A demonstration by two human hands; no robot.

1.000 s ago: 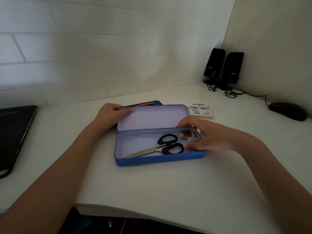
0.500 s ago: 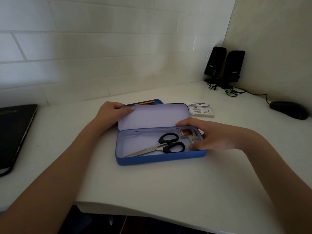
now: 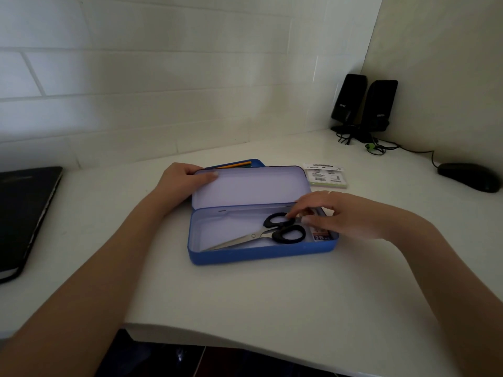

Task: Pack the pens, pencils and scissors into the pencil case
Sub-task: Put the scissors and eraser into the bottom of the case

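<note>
A blue tin pencil case (image 3: pixel 261 257) lies open in the middle of the white desk, its pale lid (image 3: pixel 250 187) standing up at the back. Black-handled scissors (image 3: pixel 287 234) lie inside with the blades pointing left. A small pack marked 2B (image 3: pixel 321 237) sits at the case's right end. My left hand (image 3: pixel 179 180) grips the lid's upper left corner. My right hand (image 3: pixel 343 217) hovers over the right end, fingers loosely extended, a fingertip at the upper scissor loop. Behind the lid, an orange pencil and a green one (image 3: pixel 234 165) show in a blue tray.
A closed black laptop (image 3: pixel 24 213) lies at the left. Two black speakers (image 3: pixel 363 104) with cables stand in the back right corner, and a black mouse (image 3: pixel 468 176) lies right. A small labelled packet (image 3: pixel 325 176) sits behind the case. The desk's curved front edge runs below.
My right hand has let go of the small pack, which now lies in the case's right end, and its fingers have moved left to the scissor handle. My left hand stays on the lid.
</note>
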